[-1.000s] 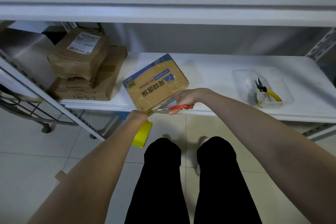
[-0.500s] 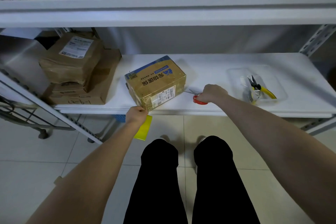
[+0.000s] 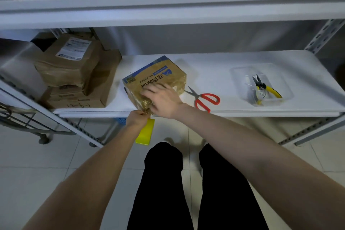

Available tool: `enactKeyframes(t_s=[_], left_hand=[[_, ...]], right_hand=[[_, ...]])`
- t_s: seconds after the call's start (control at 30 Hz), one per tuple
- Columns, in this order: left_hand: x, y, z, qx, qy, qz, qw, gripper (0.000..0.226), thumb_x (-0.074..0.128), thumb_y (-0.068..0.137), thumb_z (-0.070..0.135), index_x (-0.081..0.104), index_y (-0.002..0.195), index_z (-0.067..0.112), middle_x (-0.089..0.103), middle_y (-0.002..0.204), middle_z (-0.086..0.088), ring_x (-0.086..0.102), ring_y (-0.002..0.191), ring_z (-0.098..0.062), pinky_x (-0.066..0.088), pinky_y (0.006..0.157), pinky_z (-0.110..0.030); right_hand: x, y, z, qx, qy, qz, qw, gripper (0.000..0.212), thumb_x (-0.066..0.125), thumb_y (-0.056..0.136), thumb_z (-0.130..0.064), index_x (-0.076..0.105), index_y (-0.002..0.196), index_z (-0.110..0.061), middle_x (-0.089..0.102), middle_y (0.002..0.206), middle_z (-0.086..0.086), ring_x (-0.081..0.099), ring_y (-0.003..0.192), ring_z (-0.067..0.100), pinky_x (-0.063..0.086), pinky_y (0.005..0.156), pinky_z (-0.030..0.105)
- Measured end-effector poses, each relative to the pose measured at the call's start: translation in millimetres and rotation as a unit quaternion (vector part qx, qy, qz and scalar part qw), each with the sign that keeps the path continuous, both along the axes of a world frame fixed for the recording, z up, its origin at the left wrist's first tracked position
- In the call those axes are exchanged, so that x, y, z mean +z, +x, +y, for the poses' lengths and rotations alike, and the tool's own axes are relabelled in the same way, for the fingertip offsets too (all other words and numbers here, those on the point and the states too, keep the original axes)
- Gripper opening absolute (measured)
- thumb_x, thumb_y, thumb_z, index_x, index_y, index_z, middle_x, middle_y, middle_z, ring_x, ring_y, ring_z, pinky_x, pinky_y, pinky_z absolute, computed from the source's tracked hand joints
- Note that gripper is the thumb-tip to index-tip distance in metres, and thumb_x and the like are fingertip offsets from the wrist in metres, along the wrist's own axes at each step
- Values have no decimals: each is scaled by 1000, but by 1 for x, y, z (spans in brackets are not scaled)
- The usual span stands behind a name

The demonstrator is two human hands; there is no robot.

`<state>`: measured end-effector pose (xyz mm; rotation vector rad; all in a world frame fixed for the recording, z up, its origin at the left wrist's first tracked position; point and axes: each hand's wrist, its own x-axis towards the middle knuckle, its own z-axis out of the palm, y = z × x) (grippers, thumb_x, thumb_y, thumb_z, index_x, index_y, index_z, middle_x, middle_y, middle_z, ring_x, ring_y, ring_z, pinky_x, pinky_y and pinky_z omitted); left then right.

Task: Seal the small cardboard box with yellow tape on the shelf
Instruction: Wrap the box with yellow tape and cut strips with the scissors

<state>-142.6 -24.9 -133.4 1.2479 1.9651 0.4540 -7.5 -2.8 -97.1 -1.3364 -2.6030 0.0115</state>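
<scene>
One small cardboard box [image 3: 158, 78] sits near the front edge of the white shelf [image 3: 220, 73], with one pair of red-handled scissors [image 3: 203, 98] just beside it, one clear tray [image 3: 261, 84] of pliers farther right, and two stacked brown parcels [image 3: 74, 69] to its left. Of the two hands, the right hand [image 3: 164, 100] lies flat and spread on the box, while the left hand [image 3: 137, 118] pinches the box's near corner with one yellow tape roll [image 3: 145, 133] hanging below it. Pale floor tiles [image 3: 37, 164] run beneath the metal racking.
</scene>
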Motion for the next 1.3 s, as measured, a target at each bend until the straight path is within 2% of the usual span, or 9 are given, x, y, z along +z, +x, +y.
enactKeyframes(t_s=[0.2, 0.37, 0.53, 0.67, 0.77, 0.93, 1.0, 1.13, 1.3], left_hand=[[-11, -20, -6, 2, -56, -7, 998, 24, 65, 85, 11, 67, 106, 1, 63, 112, -19, 58, 109, -29, 44, 86, -33], [-10, -37, 0, 88, -2, -53, 995, 27, 66, 83, 11, 66, 109, 2, 63, 116, -15, 57, 109, -31, 46, 95, -37], [14, -28, 16, 44, -14, -55, 997, 13, 65, 84, 16, 64, 72, 12, 58, 87, -11, 49, 83, -22, 38, 75, -27], [23, -26, 12, 12, 18, -47, 999, 11, 62, 84, 15, 71, 80, 11, 66, 91, -11, 57, 89, -26, 44, 78, -31], [31, -30, 9, 16, 43, -51, 998, 16, 59, 86, 15, 75, 84, 11, 71, 101, -10, 60, 99, -27, 47, 88, -34], [49, -24, 7, 24, 29, -107, 994, 13, 64, 84, 13, 70, 73, 16, 66, 93, -6, 57, 93, -21, 46, 86, -32], [52, -19, 6, 18, 15, -124, 992, 16, 67, 82, 13, 69, 68, 19, 67, 94, -8, 58, 93, -23, 48, 88, -34], [58, -14, 2, 54, 13, -158, 986, 11, 73, 73, 16, 70, 63, 21, 69, 98, -14, 62, 98, -31, 51, 93, -42], [92, -30, 6, 154, 79, -201, 964, 13, 69, 79, 12, 62, 70, 18, 61, 90, -11, 57, 82, -26, 49, 83, -37]], right_hand=[[-10, -23, 9, -24, 92, -68, 993, 62, 71, 71, -46, 48, 122, -19, 52, 120, 3, 52, 108, 23, 36, 87, 40], [-23, -24, 17, -56, 119, -45, 990, 64, 73, 63, -54, 52, 110, -17, 52, 110, 7, 50, 98, 26, 39, 80, 41], [-33, -23, 24, -19, 161, -42, 986, 68, 82, 53, -53, 56, 104, -16, 57, 102, 6, 55, 91, 25, 44, 74, 37], [-25, -16, 24, 9, 112, 33, 993, 67, 87, 51, -34, 61, 110, -17, 58, 106, 5, 57, 95, 26, 45, 77, 37], [-14, 10, 30, -41, -8, 109, 993, 83, 79, 66, -46, 44, 135, -16, 45, 132, 6, 45, 122, 26, 39, 101, 41], [-5, 50, 41, -298, -92, 219, 925, 115, 73, 63, -67, 16, 146, -11, 19, 153, 16, 18, 143, 31, 20, 117, 46], [-6, 54, 45, -332, -199, 239, 891, 117, 73, 58, -71, 17, 143, -13, 30, 149, 13, 29, 140, 31, 27, 114, 48], [-1, 63, 48, -295, -297, 330, 846, 103, 83, 66, -45, 21, 143, -13, 50, 132, 6, 52, 121, 27, 45, 97, 38], [26, 76, 40, -171, -289, 346, 876, 115, 76, 68, 3, 2, 152, -23, 40, 134, 11, 58, 98, 22, 49, 86, 32]])
